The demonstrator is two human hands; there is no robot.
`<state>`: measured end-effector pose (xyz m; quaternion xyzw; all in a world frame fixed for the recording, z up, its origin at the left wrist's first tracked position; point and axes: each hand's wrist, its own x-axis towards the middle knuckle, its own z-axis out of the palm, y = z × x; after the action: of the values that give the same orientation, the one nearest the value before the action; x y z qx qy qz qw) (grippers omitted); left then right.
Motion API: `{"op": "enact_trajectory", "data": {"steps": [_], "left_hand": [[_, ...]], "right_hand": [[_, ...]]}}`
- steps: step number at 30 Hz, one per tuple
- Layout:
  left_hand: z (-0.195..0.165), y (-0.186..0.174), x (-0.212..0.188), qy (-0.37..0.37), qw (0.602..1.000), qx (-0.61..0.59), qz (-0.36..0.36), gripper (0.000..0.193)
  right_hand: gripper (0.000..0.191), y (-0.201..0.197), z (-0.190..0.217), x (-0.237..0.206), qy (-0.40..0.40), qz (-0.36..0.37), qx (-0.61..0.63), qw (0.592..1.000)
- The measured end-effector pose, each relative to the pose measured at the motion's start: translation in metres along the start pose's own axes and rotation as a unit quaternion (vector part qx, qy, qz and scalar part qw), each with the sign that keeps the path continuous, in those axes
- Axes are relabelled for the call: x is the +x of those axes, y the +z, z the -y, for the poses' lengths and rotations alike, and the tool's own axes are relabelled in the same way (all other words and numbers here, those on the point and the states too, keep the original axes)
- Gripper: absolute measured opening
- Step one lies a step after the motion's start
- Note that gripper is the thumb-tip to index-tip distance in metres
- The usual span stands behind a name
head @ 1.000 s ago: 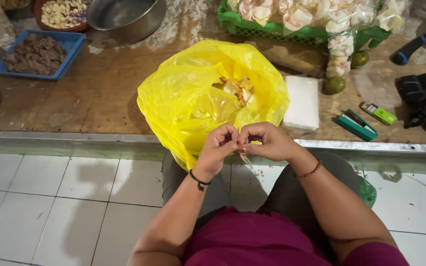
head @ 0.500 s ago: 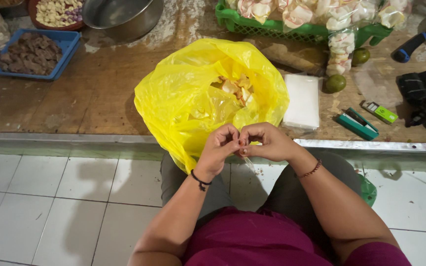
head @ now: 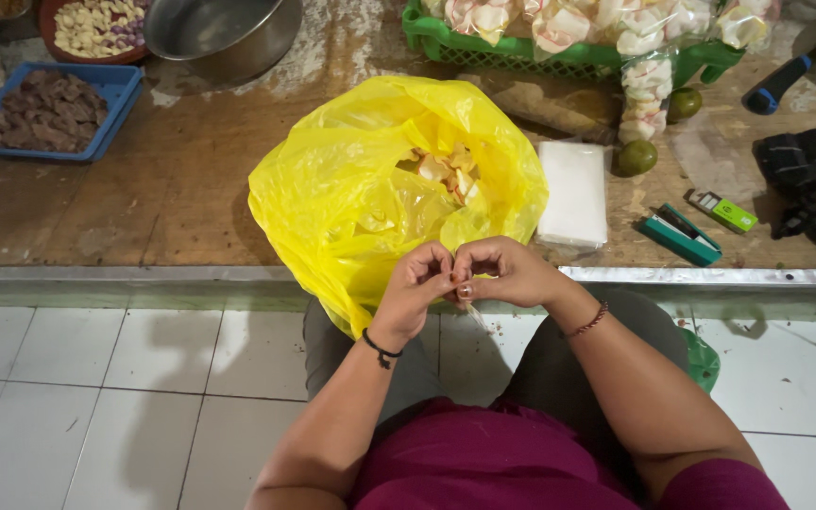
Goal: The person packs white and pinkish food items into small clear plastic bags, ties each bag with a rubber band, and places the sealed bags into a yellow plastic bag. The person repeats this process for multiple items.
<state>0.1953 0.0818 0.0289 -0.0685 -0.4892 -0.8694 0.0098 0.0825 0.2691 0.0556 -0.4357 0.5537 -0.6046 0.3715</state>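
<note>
My left hand (head: 417,283) and my right hand (head: 502,271) meet fingertip to fingertip just in front of a large yellow plastic bag (head: 370,198). Both pinch one small pale piece (head: 459,288), probably a garlic clove; most of it is hidden by my fingers. The bag lies open on the wooden table's front edge, with pale peels and cloves (head: 446,170) showing in its mouth. A thin strip of skin hangs below my right fingers.
A white flat packet (head: 573,194) lies right of the bag, with green boxes (head: 682,234) beyond. A green crate (head: 569,57) of bagged goods, a metal bowl (head: 219,33), a blue tray (head: 49,113) and a red bowl of cloves (head: 96,24) stand behind. White tiled floor lies below.
My hands have stayed together at the bag's front, fingers shifting slightly on the small piece. Nothing else has moved.
</note>
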Motion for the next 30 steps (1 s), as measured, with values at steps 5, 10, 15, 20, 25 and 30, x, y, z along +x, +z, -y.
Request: {"op": "enact_trajectory", "data": {"steps": [5, 10, 15, 20, 25, 30], "left_hand": [[0.001, -0.002, 0.003, -0.015, 1.0, -0.003, -0.001, 0.015], [0.001, 0.002, 0.004, -0.01, 0.998, 0.046, -0.04, 0.01], [-0.006, 0.01, 0.003, 0.013, 0.985, 0.155, -0.075, 0.008], [-0.019, 0.018, 0.003, 0.027, 0.97, 0.212, -0.117, 0.008], [-0.035, 0.02, 0.002, 0.002, 0.949, 0.282, -0.143, 0.008], [-0.042, 0.018, 0.002, -0.007, 0.963, 0.244, -0.115, 0.01]], "right_hand": [[0.009, -0.003, -0.003, 0.001, 0.027, 0.014, 0.077, 0.997], [0.006, -0.002, -0.003, 0.004, 0.024, 0.012, 0.091, 0.995], [0.014, 0.0, 0.007, 0.005, -0.007, -0.016, -0.052, 0.998], [0.014, 0.004, 0.025, 0.007, -0.068, -0.077, -0.233, 0.967], [0.013, 0.012, 0.035, 0.01, -0.089, -0.112, -0.305, 0.941], [0.016, 0.014, 0.037, 0.012, -0.091, -0.111, -0.331, 0.933]]}}
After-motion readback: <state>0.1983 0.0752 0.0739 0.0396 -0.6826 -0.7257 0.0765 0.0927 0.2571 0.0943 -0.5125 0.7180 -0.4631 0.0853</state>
